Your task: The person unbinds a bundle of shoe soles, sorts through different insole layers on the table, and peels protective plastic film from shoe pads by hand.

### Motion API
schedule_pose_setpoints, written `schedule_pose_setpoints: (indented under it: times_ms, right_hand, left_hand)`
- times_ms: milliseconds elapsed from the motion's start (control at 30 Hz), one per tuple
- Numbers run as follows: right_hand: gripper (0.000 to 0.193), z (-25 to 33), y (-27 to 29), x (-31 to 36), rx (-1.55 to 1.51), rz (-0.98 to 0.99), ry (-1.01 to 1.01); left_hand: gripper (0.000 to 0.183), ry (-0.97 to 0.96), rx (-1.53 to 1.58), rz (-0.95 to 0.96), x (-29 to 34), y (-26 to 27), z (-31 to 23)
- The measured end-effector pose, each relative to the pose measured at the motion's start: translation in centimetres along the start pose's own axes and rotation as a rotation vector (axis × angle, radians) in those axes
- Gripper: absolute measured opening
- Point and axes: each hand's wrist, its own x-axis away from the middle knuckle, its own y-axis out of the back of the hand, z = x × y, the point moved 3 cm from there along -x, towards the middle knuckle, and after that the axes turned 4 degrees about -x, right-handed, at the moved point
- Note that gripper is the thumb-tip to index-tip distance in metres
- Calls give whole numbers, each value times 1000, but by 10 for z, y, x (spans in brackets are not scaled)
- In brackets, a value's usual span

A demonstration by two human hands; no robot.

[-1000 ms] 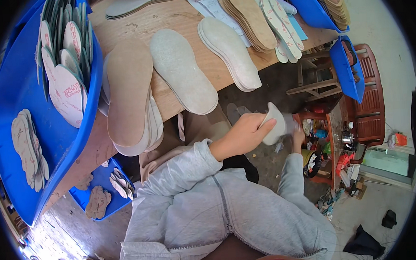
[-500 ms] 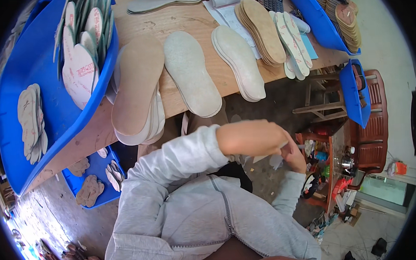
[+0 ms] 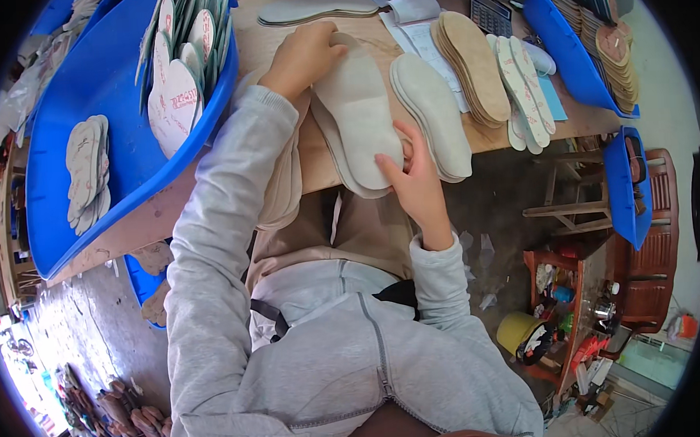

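Observation:
A pale grey shoe insole lies slightly skewed over the small stack of like insoles at the table's near edge. My left hand is closed on its far end. With thumb on top and fingers curled round the edge, my right hand grips the near end. Left of it, partly covered by my left forearm, is a stack of beige and pale insoles. Just right stands a stack of white insoles, followed by a stack of tan insoles and several narrow printed insoles.
A large blue bin with printed insole pieces sits at the table's left. Another blue bin with stacked insoles is at the far right. Papers and a calculator lie at the back. A wooden stool stands beyond the table's right end.
My hands were together in front of my body at the right. Both have moved forward to the table and now hold an insole over the middle stack. The view has shifted slightly.

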Motion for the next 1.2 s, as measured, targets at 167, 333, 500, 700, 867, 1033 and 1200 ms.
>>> schedule_pose_setpoints:
  times_ms: [167, 333, 500, 700, 867, 1033, 1200]
  right_hand:
    - [41, 24, 32, 2, 393, -197, 317]
    - [30, 30, 86, 10, 281, -367, 230]
    - [32, 31, 97, 13, 686, -436, 285]
    - [33, 17, 93, 14, 834, -378, 191]
    - [33, 19, 88, 15, 1038, -379, 304]
    - [31, 42, 67, 18, 952, -531, 511]
    - [32, 55, -3, 9, 707, -229, 622]
  left_hand:
    - [39, 21, 155, 57, -12, -21, 2]
    - [37, -86, 329, 85, -50, -61, -46]
    - [37, -92, 211, 156, -62, -108, -66]
    - [39, -101, 140, 225, -57, -135, -54]
    - [48, -113, -48, 58, -46, -118, -69]
    - [34, -310, 13, -59, 28, -35, -119]
    - [21, -231, 501, 193, 159, 55, -96]
